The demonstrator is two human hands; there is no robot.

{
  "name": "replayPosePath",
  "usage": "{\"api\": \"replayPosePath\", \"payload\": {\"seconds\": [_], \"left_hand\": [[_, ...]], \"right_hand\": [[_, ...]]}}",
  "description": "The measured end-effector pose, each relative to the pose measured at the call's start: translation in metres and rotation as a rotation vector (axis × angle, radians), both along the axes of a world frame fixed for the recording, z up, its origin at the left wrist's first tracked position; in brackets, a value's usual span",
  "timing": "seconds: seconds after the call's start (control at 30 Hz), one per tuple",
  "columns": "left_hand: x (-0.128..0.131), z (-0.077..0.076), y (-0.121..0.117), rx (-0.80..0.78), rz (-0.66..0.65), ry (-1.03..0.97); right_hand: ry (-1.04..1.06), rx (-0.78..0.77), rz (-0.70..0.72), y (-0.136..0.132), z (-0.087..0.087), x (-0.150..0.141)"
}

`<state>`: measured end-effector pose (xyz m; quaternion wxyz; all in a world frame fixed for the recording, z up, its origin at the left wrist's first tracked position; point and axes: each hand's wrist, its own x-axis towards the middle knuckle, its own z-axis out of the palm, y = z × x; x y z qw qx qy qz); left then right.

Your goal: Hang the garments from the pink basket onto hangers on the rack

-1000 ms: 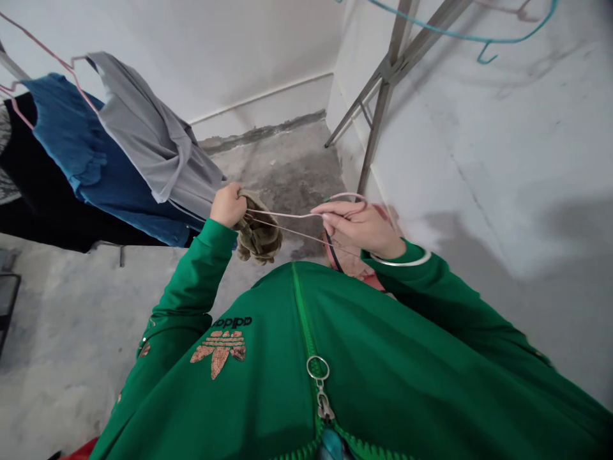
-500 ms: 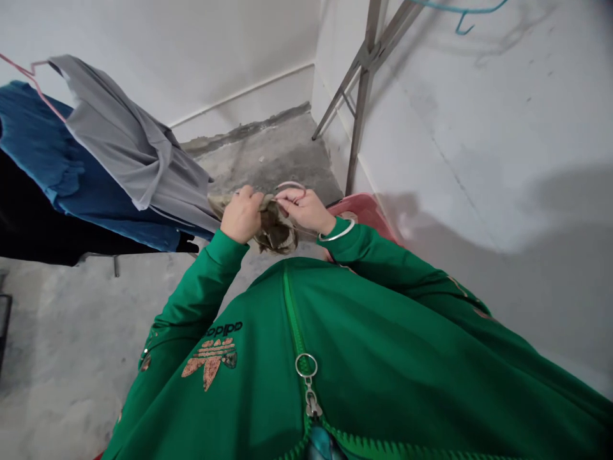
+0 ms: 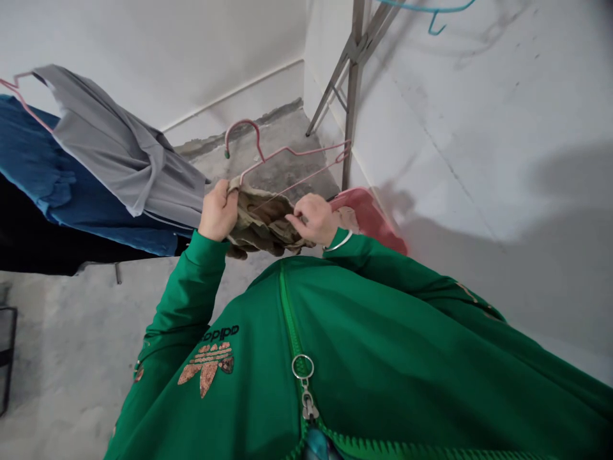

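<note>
A crumpled olive-brown cloth garment (image 3: pixel 261 220) hangs between my two hands. My left hand (image 3: pixel 218 211) grips its upper left edge, and my right hand (image 3: pixel 313 219) pinches the cloth on the other side. A pink wire hanger (image 3: pixel 282 156) stands above the garment with its hook pointing up and left. Its lower wire runs into the garment's top edge, and the part inside the cloth is hidden. A silver bangle (image 3: pixel 339 243) circles my right wrist.
A grey garment (image 3: pixel 119 150) and a blue garment (image 3: pixel 48 176) hang at left, above a black one (image 3: pixel 29 246). A red plastic basin (image 3: pixel 368 214) sits beyond my right arm. A metal rack leg (image 3: pixel 353 105) stands by the white wall (image 3: pixel 479 128), under a teal hanger (image 3: pixel 428 13).
The pink hanger has moved from my right fingers into the garment's top and now stands clear above it. The garment has spread out between my hands, which have moved apart.
</note>
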<state>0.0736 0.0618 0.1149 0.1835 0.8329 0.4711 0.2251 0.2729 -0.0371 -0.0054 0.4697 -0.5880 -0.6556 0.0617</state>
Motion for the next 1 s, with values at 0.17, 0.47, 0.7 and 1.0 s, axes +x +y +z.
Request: {"api": "replayPosePath", "payload": {"seconds": [0.17,0.47,0.7,1.0], "left_hand": [[0.001,0.018,-0.014,-0.078,-0.049,-0.019],[-0.049,0.024,-0.014,-0.067,-0.066,0.136],[-0.065,0.008,-0.015,-0.016,-0.059,0.061],[-0.05,-0.014,-0.012,0.163,0.025,0.056]], "right_hand": [[0.22,-0.321,-0.076,0.023,-0.047,-0.026],[0.597,-0.48,-0.003,0.05,-0.051,0.054],[0.92,-0.273,0.042,0.045,-0.03,0.069],[0.234,0.018,-0.148,0.016,0.009,0.06]]}}
